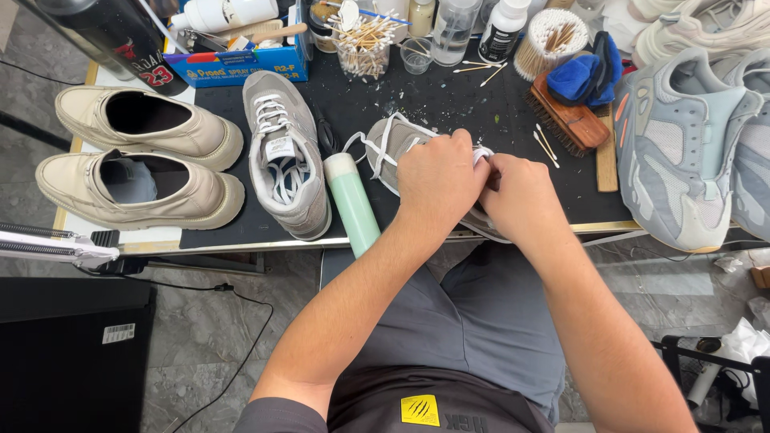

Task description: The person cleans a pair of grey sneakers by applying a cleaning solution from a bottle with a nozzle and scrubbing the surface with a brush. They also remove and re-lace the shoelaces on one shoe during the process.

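Both hands, left hand (437, 180) and right hand (520, 192), closed on white lace (377, 152) of grey sneaker (393, 140) at desk (449, 104) front edge; lacing looks partway, matching sneaker (285, 152) already laced.

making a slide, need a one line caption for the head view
Both hands, left hand and right hand, grip a grey sneaker by its white laces on a black mat.
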